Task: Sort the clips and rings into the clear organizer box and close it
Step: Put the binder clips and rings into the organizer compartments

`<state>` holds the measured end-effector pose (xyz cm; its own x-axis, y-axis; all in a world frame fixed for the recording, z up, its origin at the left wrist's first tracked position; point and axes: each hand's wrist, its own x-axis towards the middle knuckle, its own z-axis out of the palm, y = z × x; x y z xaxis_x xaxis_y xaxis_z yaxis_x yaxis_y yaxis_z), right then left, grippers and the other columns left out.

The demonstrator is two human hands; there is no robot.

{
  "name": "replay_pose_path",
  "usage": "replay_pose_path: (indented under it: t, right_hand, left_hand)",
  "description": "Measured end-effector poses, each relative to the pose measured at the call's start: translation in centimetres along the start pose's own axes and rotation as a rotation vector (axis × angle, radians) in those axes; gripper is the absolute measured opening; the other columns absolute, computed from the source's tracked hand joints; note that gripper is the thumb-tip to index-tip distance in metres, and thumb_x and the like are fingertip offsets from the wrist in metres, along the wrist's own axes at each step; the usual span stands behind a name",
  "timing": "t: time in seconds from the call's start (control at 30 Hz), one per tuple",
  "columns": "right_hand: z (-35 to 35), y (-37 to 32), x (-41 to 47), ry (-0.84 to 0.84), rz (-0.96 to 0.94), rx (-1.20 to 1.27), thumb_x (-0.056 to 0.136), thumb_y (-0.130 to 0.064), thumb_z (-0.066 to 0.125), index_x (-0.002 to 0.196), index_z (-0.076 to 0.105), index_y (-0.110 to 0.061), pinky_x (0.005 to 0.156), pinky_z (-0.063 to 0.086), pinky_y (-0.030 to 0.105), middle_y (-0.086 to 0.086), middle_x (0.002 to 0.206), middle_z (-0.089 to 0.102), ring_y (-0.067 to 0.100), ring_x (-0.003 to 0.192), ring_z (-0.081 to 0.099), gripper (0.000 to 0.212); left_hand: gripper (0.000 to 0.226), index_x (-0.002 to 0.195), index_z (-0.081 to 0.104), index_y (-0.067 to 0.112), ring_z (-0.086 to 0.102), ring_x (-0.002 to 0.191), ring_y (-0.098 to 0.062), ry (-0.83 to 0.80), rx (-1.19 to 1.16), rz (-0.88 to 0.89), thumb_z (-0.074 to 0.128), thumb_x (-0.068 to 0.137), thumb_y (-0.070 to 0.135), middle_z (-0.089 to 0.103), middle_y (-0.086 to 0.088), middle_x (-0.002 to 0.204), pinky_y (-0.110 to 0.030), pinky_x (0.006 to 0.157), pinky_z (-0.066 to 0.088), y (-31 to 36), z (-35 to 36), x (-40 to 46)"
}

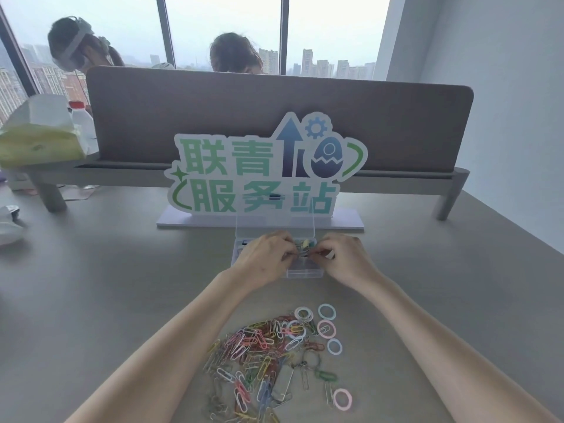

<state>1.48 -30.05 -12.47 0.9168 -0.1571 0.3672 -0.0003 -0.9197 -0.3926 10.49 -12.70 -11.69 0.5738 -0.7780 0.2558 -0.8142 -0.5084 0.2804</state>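
Note:
The clear organizer box (pixel 305 273) stands on the table with its lid (pixel 268 222) upright at the back. Both my hands hover over its compartments. My left hand (pixel 264 257) and my right hand (pixel 345 256) together pinch a small metal clip (pixel 302 254) between their fingertips above the box. Much of the box's inside is hidden by my hands; something yellow-green shows at its back. Near me lies a pile of coloured paper clips (pixel 256 355). Several pastel rings (pixel 326 328) lie at the pile's right side, one pink ring (pixel 342 399) apart.
A white sign with green characters (pixel 265 172) stands just behind the box. A grey desk divider (pixel 274 102) runs behind it, with two people beyond. A bag and a bottle (pixel 81 120) sit at the far left. A metal binder clip (pixel 282 384) lies in the pile.

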Motion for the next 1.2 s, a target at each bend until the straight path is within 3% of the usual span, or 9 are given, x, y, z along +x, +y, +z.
replay_pose_path:
  t: [0.3,0.5,0.63,0.9,0.97,1.1,1.2]
  right_hand:
    - [-0.4,-0.4,-0.2,-0.003,0.002,0.006,0.086,-0.025,0.07,0.092,0.078,-0.024,0.079,0.047,0.03,-0.005,0.091,0.071,0.008,0.078,0.057,0.011]
    - [-0.5,-0.5,-0.4,0.0,-0.006,0.02,0.086,-0.024,0.071,0.092,0.079,-0.023,0.078,0.049,0.033,-0.002,0.089,0.072,0.017,0.082,0.063,0.011]
    - [-0.4,-0.4,-0.4,0.003,-0.017,0.005,0.086,-0.025,0.071,0.093,0.08,-0.024,0.072,0.042,0.027,-0.003,0.086,0.07,0.011,0.075,0.057,0.011]
    - [-2.4,-1.7,-0.8,0.006,0.033,0.129,0.084,-0.022,0.073,0.087,0.078,-0.026,0.075,0.047,0.026,-0.018,0.077,0.066,-0.001,0.073,0.06,0.008]
    - [-4.0,-3.4,-1.7,-0.078,-0.016,0.182,0.082,-0.021,0.075,0.087,0.078,-0.028,0.074,0.05,0.022,-0.021,0.078,0.068,-0.004,0.074,0.061,0.009]
    - [-6.3,-7.9,-5.6,-0.475,-0.163,0.217,0.081,-0.023,0.078,0.09,0.077,-0.028,0.068,0.044,0.01,-0.016,0.084,0.07,-0.002,0.078,0.064,0.01]
    - [-5.8,-10.3,-8.6,-0.595,-0.277,0.108,0.081,-0.029,0.077,0.097,0.075,-0.031,0.071,0.039,0.007,-0.017,0.094,0.063,-0.004,0.083,0.057,0.016]
  left_hand:
    - [0.014,0.099,0.07,0.027,0.06,0.082,-0.014,0.078,-0.127,-0.046,0.059,0.091,0.026,0.067,0.006,0.099,-0.033,0.074,0.051,-0.1,0.0,-0.5]
    - [0.011,0.095,0.07,0.024,0.064,0.086,-0.019,0.077,-0.095,-0.055,0.061,0.09,0.026,0.066,0.002,0.1,-0.038,0.077,0.053,0.0,-0.1,-0.6]
    - [0.009,0.09,0.071,0.026,0.063,0.082,-0.016,0.104,-0.093,-0.042,0.062,0.089,0.028,0.06,0.004,0.099,-0.039,0.075,0.055,-0.1,-0.2,-0.6]
    - [0.009,0.092,0.069,0.025,0.063,0.078,-0.014,0.126,-0.163,-0.043,0.059,0.09,0.025,0.067,0.008,0.089,-0.038,0.077,0.055,-0.4,-2.2,-2.1]
    - [0.01,0.092,0.069,0.026,0.064,0.079,-0.013,0.113,-0.164,-0.056,0.059,0.09,0.026,0.069,0.009,0.09,-0.037,0.077,0.056,-1.0,-2.5,-3.1]
    - [0.009,0.09,0.07,0.024,0.065,0.081,-0.01,0.085,-0.111,-0.098,0.061,0.089,0.025,0.071,0.009,0.091,-0.036,0.08,0.055,-2.6,-2.6,-5.2]
    - [0.01,0.092,0.071,0.023,0.066,0.086,-0.012,0.066,-0.076,-0.104,0.062,0.089,0.026,0.072,0.008,0.096,-0.036,0.083,0.054,-2.9,-2.4,-6.2]
